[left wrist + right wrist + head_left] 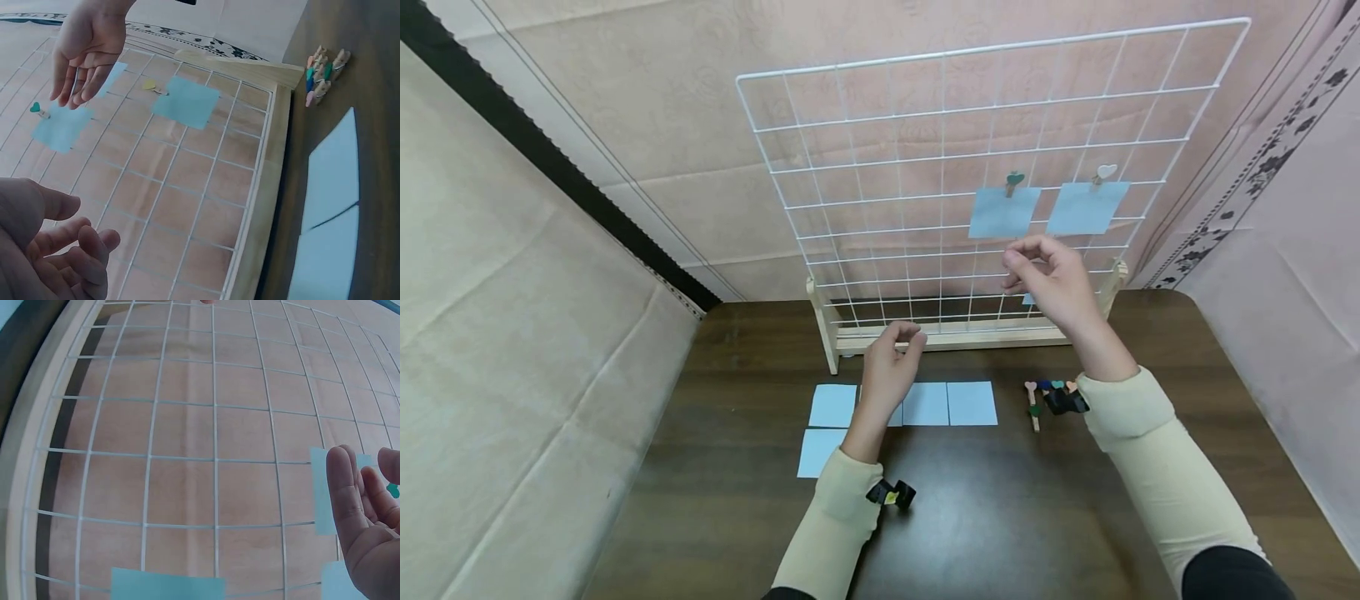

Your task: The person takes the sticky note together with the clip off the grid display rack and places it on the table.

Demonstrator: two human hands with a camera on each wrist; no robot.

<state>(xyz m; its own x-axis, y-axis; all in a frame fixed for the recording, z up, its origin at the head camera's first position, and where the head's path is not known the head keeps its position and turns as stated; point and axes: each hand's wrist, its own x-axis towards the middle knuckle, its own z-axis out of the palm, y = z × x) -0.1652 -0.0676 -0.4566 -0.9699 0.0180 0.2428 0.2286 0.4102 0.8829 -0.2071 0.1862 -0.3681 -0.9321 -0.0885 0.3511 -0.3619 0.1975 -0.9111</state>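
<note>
Your left sleeve [835, 527] fills the foreground, your left hand [889, 367] above it, loosely bent and empty, near the loose blue cards [927, 404] on the table [700, 500]. Beyond stands your white wire grid [942, 197], bearing clipped blue cards [1004, 213]; pegs [1034, 407] lie rightward, near your right wrist. Your right hand [1060, 279], relaxed and empty, is before the grid.

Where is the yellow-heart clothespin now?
In the left wrist view, the yellow-heart clothespin sits above and left of centre, on the left edge of the hanging blue note nearest the wooden base, right of the right hand.
</note>
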